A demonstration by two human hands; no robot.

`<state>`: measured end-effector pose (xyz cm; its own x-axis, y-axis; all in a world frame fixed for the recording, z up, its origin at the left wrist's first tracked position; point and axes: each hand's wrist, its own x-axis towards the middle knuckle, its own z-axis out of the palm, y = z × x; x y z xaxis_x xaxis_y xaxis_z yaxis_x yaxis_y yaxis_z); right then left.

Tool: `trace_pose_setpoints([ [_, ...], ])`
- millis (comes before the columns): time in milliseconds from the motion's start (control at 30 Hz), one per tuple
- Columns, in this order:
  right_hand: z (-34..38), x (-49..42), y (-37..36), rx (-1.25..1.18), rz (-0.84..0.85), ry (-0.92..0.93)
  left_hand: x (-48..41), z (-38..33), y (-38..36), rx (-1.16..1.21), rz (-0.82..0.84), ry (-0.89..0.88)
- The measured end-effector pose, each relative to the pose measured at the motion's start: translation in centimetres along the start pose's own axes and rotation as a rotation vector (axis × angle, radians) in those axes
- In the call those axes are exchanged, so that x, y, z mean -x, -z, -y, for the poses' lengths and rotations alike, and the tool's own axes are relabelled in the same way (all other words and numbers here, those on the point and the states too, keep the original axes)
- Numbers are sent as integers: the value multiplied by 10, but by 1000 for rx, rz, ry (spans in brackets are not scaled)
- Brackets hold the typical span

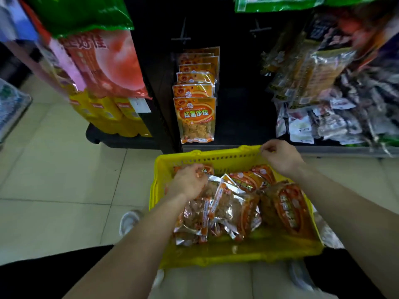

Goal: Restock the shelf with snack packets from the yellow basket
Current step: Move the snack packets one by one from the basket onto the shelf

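Yellow perforated plastic basket [216, 157] sits on the pale tiled floor [64, 180] right in front of the black shelf [237, 117], w/ a loose heap of orange-and-silver foil snack packets [228, 208] inside, some showing red-orange print, others clear backs & brown contents. Left hand [190, 180] is down in the basket's far-left corner, fingers curled round the top of one of those packets; right hand [280, 156] has thumb & fingers closed in a pinch on the basket's far rim. Just beyond, a row of matching orange packets [196, 117] hangs on the shelf
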<state>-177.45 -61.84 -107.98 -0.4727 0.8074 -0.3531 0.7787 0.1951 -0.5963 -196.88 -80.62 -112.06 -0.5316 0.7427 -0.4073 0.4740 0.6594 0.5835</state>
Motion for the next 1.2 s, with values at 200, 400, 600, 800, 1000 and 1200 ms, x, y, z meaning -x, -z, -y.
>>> trace_pose_setpoints([
  [200,-65,44,-20,103,-13,-172,20,3,-67,-79,201,-8],
  [400,-100,68,-24,258,-211,-225,5,-9,-108,-92,280,-65],
  [600,-117,78,-17,123,-148,-218,-9,-29,-137,-62,398,-53],
  [800,-125,78,-9,91,-266,-201,-4,-32,-158,-192,382,-295],
  [1000,-127,82,-4,23,-127,-162,-2,-35,-159,-272,349,-368],
  [1200,-128,81,-11,79,-24,-134,-3,-35,-160,-291,338,-348],
])
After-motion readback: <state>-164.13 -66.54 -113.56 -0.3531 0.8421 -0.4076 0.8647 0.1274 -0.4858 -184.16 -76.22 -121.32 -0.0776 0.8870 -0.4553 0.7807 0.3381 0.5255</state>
